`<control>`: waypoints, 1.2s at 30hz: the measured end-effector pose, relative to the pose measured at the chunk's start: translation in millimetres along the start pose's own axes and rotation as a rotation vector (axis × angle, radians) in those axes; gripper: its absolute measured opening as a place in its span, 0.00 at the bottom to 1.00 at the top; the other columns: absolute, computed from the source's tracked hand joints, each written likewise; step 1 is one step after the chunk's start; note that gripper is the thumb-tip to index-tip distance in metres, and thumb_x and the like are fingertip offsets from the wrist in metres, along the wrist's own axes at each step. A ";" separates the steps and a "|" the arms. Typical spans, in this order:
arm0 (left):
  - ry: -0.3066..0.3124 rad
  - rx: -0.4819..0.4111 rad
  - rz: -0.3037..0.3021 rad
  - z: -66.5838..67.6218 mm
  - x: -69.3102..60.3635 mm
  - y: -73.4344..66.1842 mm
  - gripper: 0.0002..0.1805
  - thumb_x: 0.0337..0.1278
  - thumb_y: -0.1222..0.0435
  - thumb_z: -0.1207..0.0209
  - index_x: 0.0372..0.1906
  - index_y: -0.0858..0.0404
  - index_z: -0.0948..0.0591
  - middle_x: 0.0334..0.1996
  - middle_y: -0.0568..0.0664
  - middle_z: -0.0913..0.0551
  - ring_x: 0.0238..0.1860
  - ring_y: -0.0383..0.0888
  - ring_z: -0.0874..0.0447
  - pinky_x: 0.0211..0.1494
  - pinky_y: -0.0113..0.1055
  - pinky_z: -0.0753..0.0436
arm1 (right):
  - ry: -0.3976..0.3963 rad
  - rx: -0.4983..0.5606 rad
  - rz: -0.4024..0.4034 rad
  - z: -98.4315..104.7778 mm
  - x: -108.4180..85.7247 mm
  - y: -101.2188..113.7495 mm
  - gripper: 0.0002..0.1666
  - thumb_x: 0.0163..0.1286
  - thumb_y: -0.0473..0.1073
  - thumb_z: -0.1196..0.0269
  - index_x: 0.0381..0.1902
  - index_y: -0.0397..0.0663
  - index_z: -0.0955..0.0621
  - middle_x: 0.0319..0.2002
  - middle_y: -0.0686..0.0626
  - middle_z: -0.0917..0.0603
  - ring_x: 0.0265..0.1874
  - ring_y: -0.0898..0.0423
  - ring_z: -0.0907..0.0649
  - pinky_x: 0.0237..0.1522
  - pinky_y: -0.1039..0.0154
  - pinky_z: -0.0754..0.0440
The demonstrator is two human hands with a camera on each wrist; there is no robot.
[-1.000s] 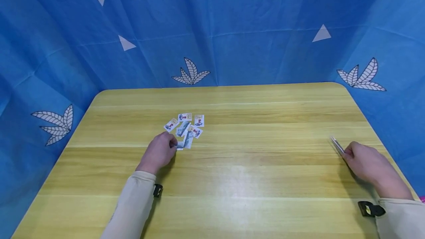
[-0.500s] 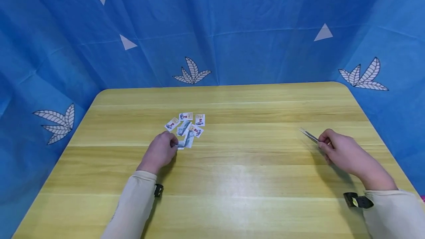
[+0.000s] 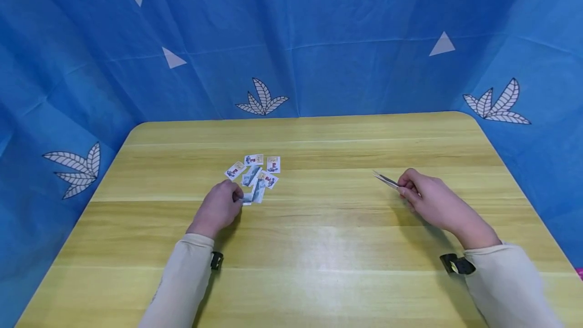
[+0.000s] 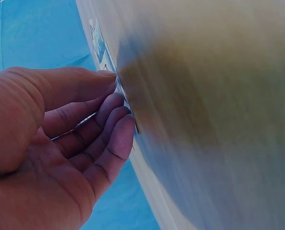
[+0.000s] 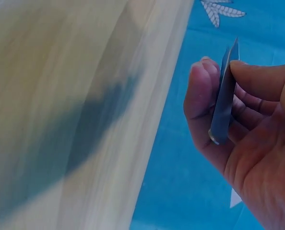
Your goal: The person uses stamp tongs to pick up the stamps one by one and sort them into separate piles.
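Note:
Several small printed cards [image 3: 258, 191] lie close together on the table, some overlapping. At the near left of this group, my left hand [image 3: 217, 209] has its thumb and curled fingertips at the edge of the lowest card [image 3: 247, 199]. The left wrist view shows my hand [image 4: 70, 129] low against the tabletop, partly hiding that card. Well to the right of the cards, my right hand [image 3: 439, 204] holds metal tweezers [image 3: 386, 179] above the table, their tips pointing left. In the right wrist view, my right hand [image 5: 253, 115] pinches the tweezers [image 5: 224, 105] between thumb and fingers.
The pale wooden table [image 3: 328, 247] has rounded far corners. A blue cloth [image 3: 341, 39] with white triangles and leaf prints hangs behind it and at both sides. A black wrist strap [image 3: 457, 264] is beside the right sleeve.
My right hand has moved left across the table with the tweezers, from near the right edge toward the middle. My left hand and the cards have stayed in place.

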State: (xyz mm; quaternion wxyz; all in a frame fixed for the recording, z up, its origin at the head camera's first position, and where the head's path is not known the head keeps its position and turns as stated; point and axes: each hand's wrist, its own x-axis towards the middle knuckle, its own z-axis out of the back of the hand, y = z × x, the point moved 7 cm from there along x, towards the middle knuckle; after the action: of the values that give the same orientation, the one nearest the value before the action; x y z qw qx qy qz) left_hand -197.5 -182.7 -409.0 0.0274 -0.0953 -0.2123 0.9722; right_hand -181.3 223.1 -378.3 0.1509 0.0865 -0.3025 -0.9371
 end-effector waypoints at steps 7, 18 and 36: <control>0.015 -0.010 0.014 -0.8 0.7 2.8 0.07 0.59 0.73 0.39 0.42 0.69 0.19 0.38 0.54 0.23 0.37 0.49 0.25 0.41 0.42 0.22 | 0.009 0.002 0.038 -7.6 15.8 20.2 0.05 0.76 0.33 0.48 0.45 0.39 0.25 0.26 0.50 0.23 0.24 0.55 0.26 0.27 0.59 0.28; 0.024 -0.033 0.003 0.2 0.1 2.9 0.06 0.60 0.74 0.40 0.42 0.69 0.19 0.38 0.54 0.24 0.37 0.49 0.25 0.40 0.42 0.23 | -0.016 -0.031 0.160 -27.5 44.6 42.6 0.09 0.73 0.34 0.44 0.47 0.38 0.19 0.35 0.49 0.20 0.30 0.53 0.24 0.36 0.54 0.26; 0.015 -0.045 -0.017 1.2 -0.9 -0.2 0.06 0.59 0.74 0.40 0.41 0.70 0.18 0.38 0.55 0.23 0.37 0.49 0.25 0.41 0.42 0.22 | 0.093 -0.002 0.179 -69.3 67.0 90.0 0.07 0.73 0.41 0.40 0.40 0.44 0.17 0.29 0.52 0.19 0.23 0.58 0.28 0.28 0.60 0.28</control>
State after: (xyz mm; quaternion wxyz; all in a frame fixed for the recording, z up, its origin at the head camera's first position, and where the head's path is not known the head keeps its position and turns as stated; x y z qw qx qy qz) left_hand -196.9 -183.2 -407.7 0.0350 -0.1013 -0.2347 0.9661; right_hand -205.9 93.8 -385.2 0.2479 0.1025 -0.3005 -0.9153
